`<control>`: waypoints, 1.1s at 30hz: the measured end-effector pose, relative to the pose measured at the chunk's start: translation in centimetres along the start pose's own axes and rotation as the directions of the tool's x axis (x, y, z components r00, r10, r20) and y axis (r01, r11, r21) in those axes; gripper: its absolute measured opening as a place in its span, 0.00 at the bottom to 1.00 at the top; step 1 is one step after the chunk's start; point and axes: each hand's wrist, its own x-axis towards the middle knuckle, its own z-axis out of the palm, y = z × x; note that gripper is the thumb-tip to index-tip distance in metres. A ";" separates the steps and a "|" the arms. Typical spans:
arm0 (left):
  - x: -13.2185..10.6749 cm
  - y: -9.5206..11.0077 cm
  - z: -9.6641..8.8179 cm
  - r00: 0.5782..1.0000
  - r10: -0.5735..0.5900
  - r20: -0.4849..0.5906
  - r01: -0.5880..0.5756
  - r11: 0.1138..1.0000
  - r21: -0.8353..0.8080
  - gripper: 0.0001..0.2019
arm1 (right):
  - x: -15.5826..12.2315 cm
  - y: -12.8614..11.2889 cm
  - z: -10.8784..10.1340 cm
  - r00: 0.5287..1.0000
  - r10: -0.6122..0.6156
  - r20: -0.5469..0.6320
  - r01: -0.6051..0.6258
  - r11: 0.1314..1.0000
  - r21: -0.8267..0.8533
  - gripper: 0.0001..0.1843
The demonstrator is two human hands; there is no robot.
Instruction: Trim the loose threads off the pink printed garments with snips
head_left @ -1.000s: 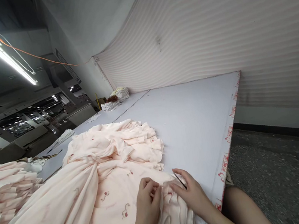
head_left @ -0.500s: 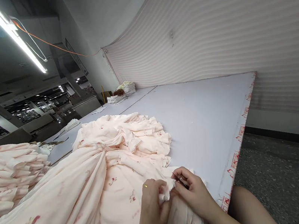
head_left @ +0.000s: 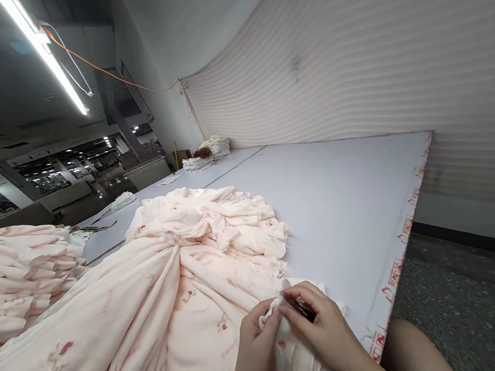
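A pale pink fabric with small printed figures and ruffled edges lies gathered across the table in front of me. My left hand is closed on a bunched edge of this fabric, thumb against fingers. Dark thread snips sit in my right hand, partly covered by its fingers. The tips of both hands meet at the pinched edge, near the table's right side. Where the snips' points touch the cloth is hidden by my fingers.
Another heap of pink ruffled fabric stands at the left. Folded cloth stacks rest at the far end of the grey table. Red-printed tape runs along its right edge, and a striped sheet hangs behind.
My left hand has turned and closed more tightly on the fabric edge. My right hand has brought the snips closer in against it. The view has shifted slightly.
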 end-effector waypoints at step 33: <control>-0.5 -0.6 0.8 0.972 0.097 -0.212 -0.064 0.986 0.156 0.14 | -1.2 0.9 -0.5 0.981 -0.196 -0.001 0.191 0.955 -0.229 0.15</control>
